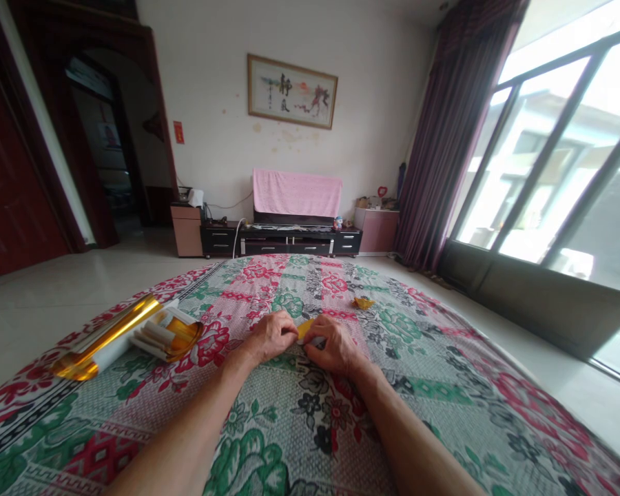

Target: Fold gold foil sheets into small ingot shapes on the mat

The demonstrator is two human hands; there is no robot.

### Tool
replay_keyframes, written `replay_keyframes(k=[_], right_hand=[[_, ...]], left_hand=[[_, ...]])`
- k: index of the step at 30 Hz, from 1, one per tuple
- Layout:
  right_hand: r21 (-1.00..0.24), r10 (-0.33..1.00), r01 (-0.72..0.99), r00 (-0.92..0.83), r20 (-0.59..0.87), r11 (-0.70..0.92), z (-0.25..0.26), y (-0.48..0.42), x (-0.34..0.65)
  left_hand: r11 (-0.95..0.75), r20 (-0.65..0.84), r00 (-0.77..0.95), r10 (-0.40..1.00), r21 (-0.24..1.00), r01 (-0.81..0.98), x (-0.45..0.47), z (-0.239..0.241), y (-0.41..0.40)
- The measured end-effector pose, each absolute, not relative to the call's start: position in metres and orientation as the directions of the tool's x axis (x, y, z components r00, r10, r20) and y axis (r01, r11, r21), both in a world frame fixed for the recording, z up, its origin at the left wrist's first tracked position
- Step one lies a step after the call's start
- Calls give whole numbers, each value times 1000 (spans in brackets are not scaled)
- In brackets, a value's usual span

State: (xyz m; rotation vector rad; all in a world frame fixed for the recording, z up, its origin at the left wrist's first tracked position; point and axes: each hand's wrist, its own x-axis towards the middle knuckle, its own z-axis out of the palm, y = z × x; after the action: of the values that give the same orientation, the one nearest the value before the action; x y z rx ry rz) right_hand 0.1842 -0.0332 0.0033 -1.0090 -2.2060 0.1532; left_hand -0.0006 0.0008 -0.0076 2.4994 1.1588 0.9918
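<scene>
Where left hand (pixel 273 335) faces right hand (pixel 335 344), yellow paper (pixel 304 327) lies between.

Gold paper (pixel 304 328); small, partly hidden

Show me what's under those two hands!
Part of a small gold piece peeks out between the left hand and right hand, with flowered cloth below. The hands cover the rest, so its full shape can't be seen.
</scene>
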Motion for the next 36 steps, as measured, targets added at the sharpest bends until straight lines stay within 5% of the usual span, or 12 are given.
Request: replay_keyframes(k=[36], right_hand=[[-400, 782, 726, -300, 547, 559, -4, -25, 182]], left_hand=[[-621, 441, 448, 778, 431, 655, 4, -4, -2]])
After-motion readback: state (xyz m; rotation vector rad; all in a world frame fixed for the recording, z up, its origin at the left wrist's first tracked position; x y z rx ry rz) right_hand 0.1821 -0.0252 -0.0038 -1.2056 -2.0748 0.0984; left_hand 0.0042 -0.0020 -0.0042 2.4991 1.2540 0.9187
